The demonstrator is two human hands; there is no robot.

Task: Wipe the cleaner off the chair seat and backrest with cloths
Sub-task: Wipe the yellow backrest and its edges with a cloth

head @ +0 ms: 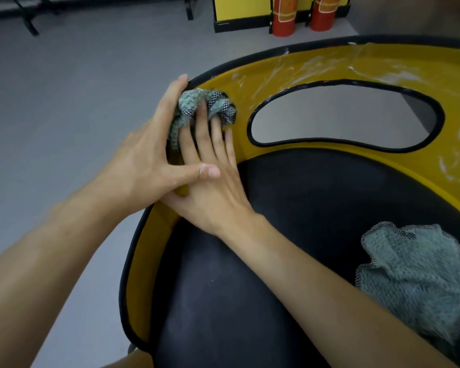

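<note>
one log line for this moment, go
phase: wiping | right hand: presses bunched cloth on backrest | left hand: on backrest rim | spare cloth: on seat | cleaner streaks: upper right

A bunched grey-green cloth (205,107) sits pressed against the yellow, black-rimmed backrest (274,75) at ten o'clock of the black seat (316,208). White cleaner streaks (377,69) smear the backrest from twelve to three o'clock. A second cloth (414,277) lies crumpled on the seat at four o'clock.

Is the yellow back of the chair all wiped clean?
No, white streaks of cleaner are smeared across the top of the yellow plastic chair backrest.
</note>
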